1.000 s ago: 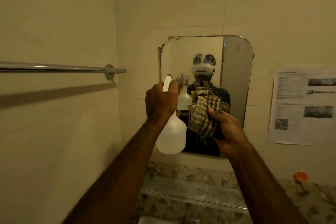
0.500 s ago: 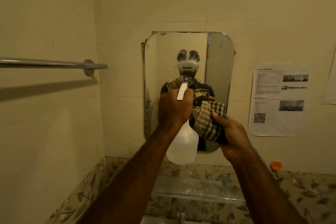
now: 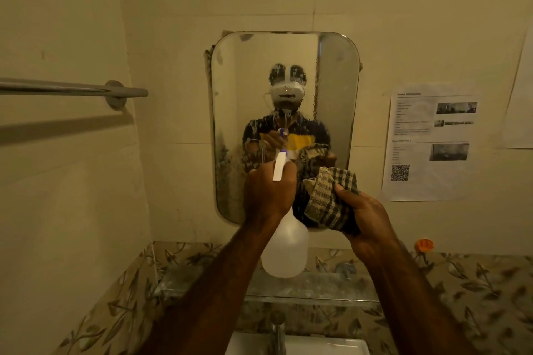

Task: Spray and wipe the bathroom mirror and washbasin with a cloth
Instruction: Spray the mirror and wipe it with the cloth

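A rounded mirror (image 3: 239, 89) hangs on the tiled wall ahead, its glass speckled with spray droplets and streaks. My left hand (image 3: 268, 193) grips the neck of a translucent white spray bottle (image 3: 285, 253), whose nozzle points at the glass. Beside it on the right, my right hand (image 3: 366, 216) holds a bunched checked cloth (image 3: 328, 199) just in front of the mirror's lower edge. The white washbasin (image 3: 326, 346) shows at the bottom edge, behind a metal tap (image 3: 277, 331).
A glass shelf (image 3: 331, 285) runs below the mirror, over leaf-patterned tiles. A chrome towel rail (image 3: 69, 88) juts from the left wall. A printed sheet (image 3: 429, 141) is stuck right of the mirror. An orange cap (image 3: 424, 245) lies on the ledge.
The view has shifted left-to-centre and tilted down, bringing the basin and tap into sight. More droplets cover the mirror. Both hands keep their grips.
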A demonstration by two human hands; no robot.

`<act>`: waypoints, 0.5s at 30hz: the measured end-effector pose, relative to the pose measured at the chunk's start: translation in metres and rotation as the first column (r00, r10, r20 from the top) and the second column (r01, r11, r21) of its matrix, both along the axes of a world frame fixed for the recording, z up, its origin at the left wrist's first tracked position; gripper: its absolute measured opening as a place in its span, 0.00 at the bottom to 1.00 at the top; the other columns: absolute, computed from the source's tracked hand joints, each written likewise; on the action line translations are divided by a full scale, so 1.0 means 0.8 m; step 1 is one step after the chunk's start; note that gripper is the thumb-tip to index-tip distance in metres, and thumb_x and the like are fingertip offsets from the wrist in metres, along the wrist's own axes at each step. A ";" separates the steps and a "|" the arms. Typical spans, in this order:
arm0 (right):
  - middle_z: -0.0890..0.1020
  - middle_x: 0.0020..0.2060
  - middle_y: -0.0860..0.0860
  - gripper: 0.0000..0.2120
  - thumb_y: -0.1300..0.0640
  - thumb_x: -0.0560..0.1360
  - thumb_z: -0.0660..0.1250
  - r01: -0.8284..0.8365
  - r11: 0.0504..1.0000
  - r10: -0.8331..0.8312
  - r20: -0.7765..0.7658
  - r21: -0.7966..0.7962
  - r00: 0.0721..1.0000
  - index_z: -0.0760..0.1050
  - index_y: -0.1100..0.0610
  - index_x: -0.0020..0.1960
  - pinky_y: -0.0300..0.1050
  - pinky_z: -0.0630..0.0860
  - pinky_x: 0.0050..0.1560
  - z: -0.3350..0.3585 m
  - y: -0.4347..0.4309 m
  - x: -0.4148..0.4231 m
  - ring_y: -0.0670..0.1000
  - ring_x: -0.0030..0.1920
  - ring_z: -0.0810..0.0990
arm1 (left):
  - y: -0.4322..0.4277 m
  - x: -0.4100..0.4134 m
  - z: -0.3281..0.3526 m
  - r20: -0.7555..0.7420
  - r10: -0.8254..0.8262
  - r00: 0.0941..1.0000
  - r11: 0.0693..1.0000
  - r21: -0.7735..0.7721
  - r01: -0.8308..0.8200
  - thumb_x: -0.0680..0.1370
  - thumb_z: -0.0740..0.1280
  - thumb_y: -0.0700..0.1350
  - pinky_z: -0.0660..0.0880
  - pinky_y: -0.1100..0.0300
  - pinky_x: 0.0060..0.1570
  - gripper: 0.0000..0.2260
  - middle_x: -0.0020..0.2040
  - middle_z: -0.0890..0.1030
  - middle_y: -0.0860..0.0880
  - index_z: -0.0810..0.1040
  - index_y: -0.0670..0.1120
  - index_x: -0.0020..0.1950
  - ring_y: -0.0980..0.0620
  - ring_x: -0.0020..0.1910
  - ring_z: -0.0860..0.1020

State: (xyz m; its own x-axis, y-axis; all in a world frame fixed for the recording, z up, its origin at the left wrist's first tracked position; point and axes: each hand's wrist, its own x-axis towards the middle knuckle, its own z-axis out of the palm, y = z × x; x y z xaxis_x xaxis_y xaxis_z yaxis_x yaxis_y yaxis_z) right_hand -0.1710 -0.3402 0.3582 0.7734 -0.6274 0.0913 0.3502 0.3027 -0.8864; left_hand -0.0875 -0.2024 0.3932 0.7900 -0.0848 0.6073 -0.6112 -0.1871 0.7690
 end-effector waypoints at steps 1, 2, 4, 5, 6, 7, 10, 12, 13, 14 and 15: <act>0.88 0.51 0.56 0.12 0.59 0.78 0.70 -0.007 1.000 0.007 -0.003 0.001 1.000 0.80 0.60 0.61 0.50 0.82 0.42 -0.002 0.001 0.002 0.57 0.50 0.87 | 0.004 0.002 -0.007 0.001 0.018 1.000 1.000 -0.002 -0.018 0.80 0.63 0.51 0.73 0.61 0.28 0.15 0.28 0.77 0.51 0.79 0.47 0.36 0.53 0.28 0.77; 0.88 0.50 0.56 0.12 0.59 0.78 0.70 -0.013 1.000 0.013 -0.007 0.001 1.000 0.80 0.60 0.61 0.49 0.82 0.41 -0.005 0.003 0.004 0.56 0.49 0.88 | 0.009 0.005 -0.014 0.004 0.037 0.999 0.999 0.002 -0.037 0.80 0.63 0.51 0.73 0.62 0.28 0.15 0.28 0.76 0.52 0.78 0.48 0.36 0.53 0.27 0.77; 0.88 0.49 0.56 0.12 0.60 0.78 0.70 -0.025 1.000 0.026 -0.016 0.007 1.000 0.80 0.60 0.60 0.48 0.82 0.39 -0.009 0.006 0.007 0.55 0.47 0.88 | 0.019 0.010 -0.025 0.002 0.081 0.997 0.997 0.015 -0.081 0.80 0.63 0.51 0.78 0.59 0.30 0.14 0.29 0.78 0.50 0.78 0.48 0.36 0.51 0.29 0.78; 0.88 0.49 0.56 0.11 0.60 0.78 0.70 -0.032 0.999 0.033 -0.020 0.014 0.999 0.80 0.60 0.60 0.48 0.82 0.39 -0.011 0.008 0.009 0.55 0.47 0.88 | 0.024 0.013 -0.029 -0.004 0.103 0.995 0.994 0.018 -0.103 0.80 0.63 0.51 0.80 0.56 0.33 0.14 0.30 0.79 0.48 0.78 0.48 0.37 0.50 0.30 0.80; 0.88 0.49 0.55 0.11 0.60 0.78 0.70 -0.040 0.999 0.041 -0.026 0.019 0.999 0.80 0.60 0.60 0.48 0.82 0.39 -0.013 0.010 0.012 0.55 0.47 0.88 | 0.029 0.016 -0.031 -0.011 0.124 0.992 0.992 0.018 -0.124 0.80 0.64 0.51 0.82 0.54 0.35 0.13 0.31 0.80 0.48 0.77 0.49 0.37 0.50 0.31 0.80; 0.88 0.49 0.55 0.10 0.60 0.78 0.70 -0.048 0.999 0.049 -0.035 0.024 0.998 0.80 0.59 0.59 0.49 0.82 0.40 -0.014 0.012 0.014 0.55 0.47 0.88 | 0.034 0.019 -0.032 -0.017 0.143 0.990 0.990 0.015 -0.143 0.80 0.64 0.51 0.82 0.52 0.37 0.13 0.32 0.80 0.47 0.77 0.49 0.37 0.50 0.32 0.81; 0.88 0.50 0.56 0.11 0.60 0.78 0.71 -0.065 0.997 0.067 -0.053 0.031 0.996 0.81 0.59 0.59 0.50 0.83 0.42 -0.020 0.022 0.024 0.57 0.49 0.88 | 0.047 0.029 -0.037 -0.047 0.187 0.981 0.982 0.006 -0.187 0.79 0.64 0.53 0.83 0.50 0.38 0.15 0.32 0.81 0.47 0.77 0.48 0.36 0.49 0.32 0.81; 0.88 0.51 0.57 0.12 0.60 0.78 0.71 -0.072 0.997 0.074 -0.063 0.034 0.995 0.81 0.60 0.60 0.51 0.83 0.44 -0.024 0.028 0.031 0.58 0.51 0.87 | 0.052 0.035 -0.043 -0.073 0.204 0.976 0.979 0.019 -0.203 0.78 0.62 0.56 0.83 0.48 0.37 0.17 0.32 0.81 0.47 0.79 0.46 0.36 0.49 0.32 0.81; 0.88 0.51 0.57 0.13 0.60 0.78 0.71 -0.074 0.997 0.076 -0.067 0.036 0.995 0.81 0.60 0.61 0.52 0.83 0.44 -0.025 0.032 0.034 0.58 0.52 0.87 | 0.053 0.036 -0.045 -0.089 0.205 0.975 0.979 0.030 -0.203 0.77 0.61 0.58 0.83 0.48 0.37 0.18 0.32 0.81 0.47 0.79 0.47 0.36 0.49 0.32 0.81; 0.88 0.51 0.57 0.13 0.59 0.78 0.71 -0.073 0.996 0.076 -0.069 0.041 0.995 0.81 0.60 0.61 0.52 0.82 0.45 -0.027 0.035 0.036 0.58 0.52 0.87 | 0.053 0.037 -0.048 -0.103 0.202 0.974 0.979 0.040 -0.199 0.76 0.60 0.59 0.82 0.47 0.37 0.19 0.32 0.80 0.47 0.79 0.47 0.36 0.49 0.32 0.81; 0.88 0.50 0.56 0.13 0.59 0.77 0.71 -0.070 0.996 0.073 -0.073 0.048 0.995 0.81 0.60 0.61 0.52 0.82 0.45 -0.028 0.037 0.038 0.59 0.52 0.86 | 0.053 0.037 -0.051 -0.107 0.201 0.974 0.979 0.050 -0.196 0.74 0.58 0.61 0.82 0.47 0.37 0.21 0.32 0.80 0.48 0.79 0.47 0.36 0.49 0.33 0.81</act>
